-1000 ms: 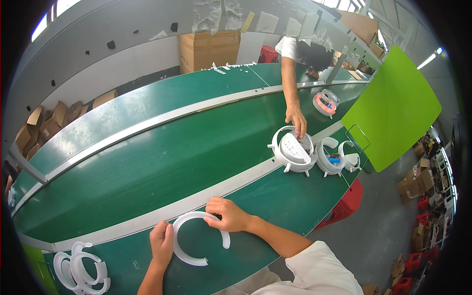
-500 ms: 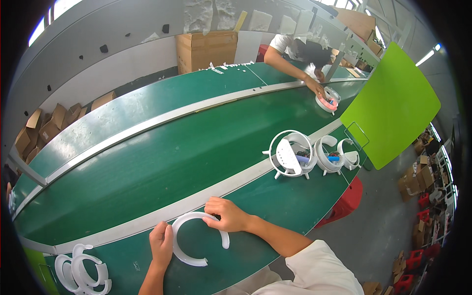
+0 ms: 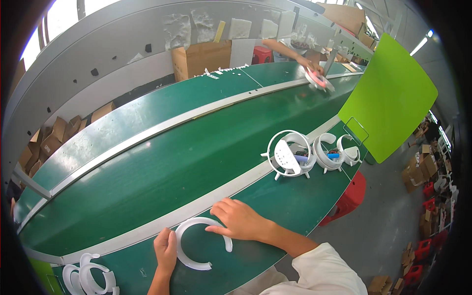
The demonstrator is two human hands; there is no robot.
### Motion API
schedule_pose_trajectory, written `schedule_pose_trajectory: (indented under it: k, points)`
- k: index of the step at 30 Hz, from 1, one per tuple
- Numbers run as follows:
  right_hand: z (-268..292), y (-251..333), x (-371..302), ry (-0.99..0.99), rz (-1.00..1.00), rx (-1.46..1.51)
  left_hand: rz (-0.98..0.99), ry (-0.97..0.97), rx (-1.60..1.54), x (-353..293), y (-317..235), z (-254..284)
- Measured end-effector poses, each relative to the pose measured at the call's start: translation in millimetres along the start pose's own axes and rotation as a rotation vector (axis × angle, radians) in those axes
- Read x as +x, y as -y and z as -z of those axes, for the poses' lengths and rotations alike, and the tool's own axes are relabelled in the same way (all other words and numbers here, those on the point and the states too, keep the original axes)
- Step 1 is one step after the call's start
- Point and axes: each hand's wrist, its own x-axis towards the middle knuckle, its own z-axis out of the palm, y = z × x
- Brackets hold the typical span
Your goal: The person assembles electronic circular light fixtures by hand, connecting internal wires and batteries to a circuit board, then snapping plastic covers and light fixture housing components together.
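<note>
A white C-shaped plastic ring [image 3: 196,265] lies on the green near worktop, its gap toward the lower right. My left hand [image 3: 166,250] is closed at the ring's left side, with the thumb along its outer edge; the fingertips are partly hidden. Above the ring's upper right part is my right hand [image 3: 241,220], fingers and thumb apart. The thumb reaches over the ring's inner opening, and nothing shows in its grasp. Several similar white open rings [image 3: 109,280] sit in a cluster at the lower left.
White round units on short legs [image 3: 286,158] stand at the right end of the worktop, with blue and purple parts inside. A green conveyor belt [image 3: 162,182] runs beyond a pale rail. Across it, a co-worker's hand [image 3: 314,66] holds a white-and-pink round part. A lime-green panel [image 3: 393,98] rises at right.
My right hand has loosened from the ring, its fingers spreading apart. My left hand stays at the ring's left side. The co-worker's hand has moved the round part up and away.
</note>
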Motion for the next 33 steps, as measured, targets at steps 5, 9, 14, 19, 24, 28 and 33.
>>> schedule_pose_trajectory:
  k: [5,9,14,19,24,28,33]
  points:
    - [62.8,2.6,-36.5,-0.291,-0.177,0.113,0.032,-0.003,-0.007,-1.5,3.7,4.9]
    - [91.1,-90.6,-98.9,-0.797,-0.382,-0.232,0.051,0.004,0.007,-0.5,-1.7,4.7]
    - [124.5,-156.2,-145.2,-0.432,-0.47,-0.533,0.094,0.015,0.009,2.1,-6.9,6.1]
    - [109.7,-136.3,-144.1,-0.386,-0.419,-0.537,0.164,0.064,0.246,3.9,-30.4,21.7]
    - [62.7,-73.1,-147.0,-0.437,-0.374,-0.352,0.177,0.075,0.476,5.1,-48.5,57.0]
    - [34.7,-16.8,-140.6,-0.406,-0.368,-0.297,0.266,-0.021,0.534,-2.5,-48.0,92.4]
    - [78.3,10.6,-134.3,-0.404,-0.276,-0.298,0.194,-0.07,0.795,-14.7,-52.5,99.6]
